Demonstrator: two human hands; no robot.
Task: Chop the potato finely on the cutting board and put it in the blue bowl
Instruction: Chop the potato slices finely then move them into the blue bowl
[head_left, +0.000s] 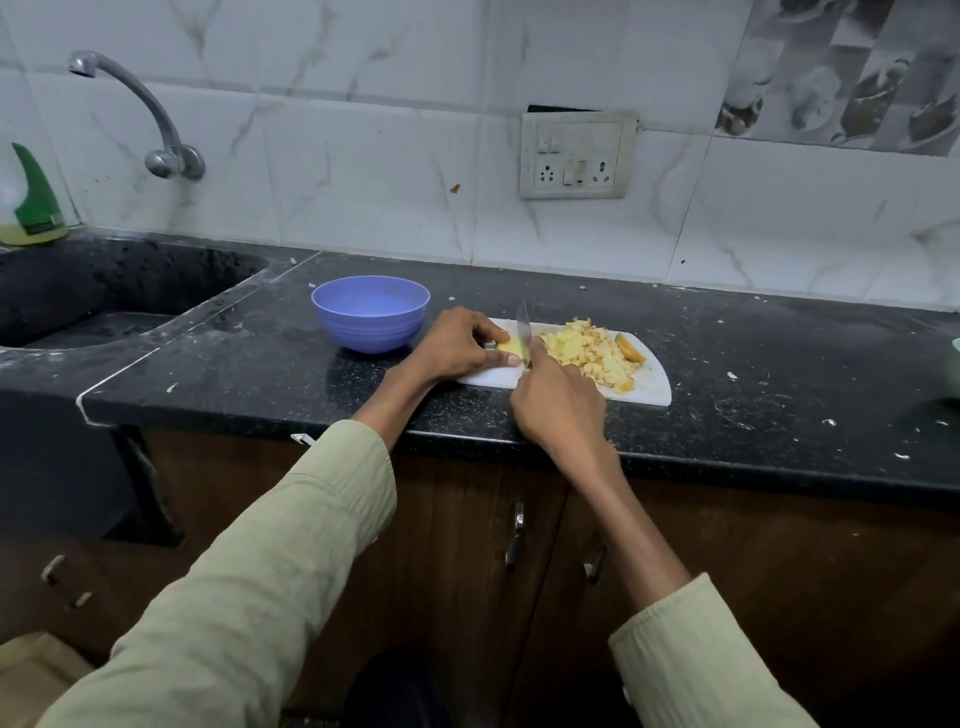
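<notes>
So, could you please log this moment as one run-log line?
left hand holds potato piece | right hand cuts it with knife | chopped pile on cutting board | blue bowl empty

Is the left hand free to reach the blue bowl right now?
Probably not yet: the left hand pinches the potato piece against the knife. Once it lets go, the blue bowl sits just beside it, nothing between.
</notes>
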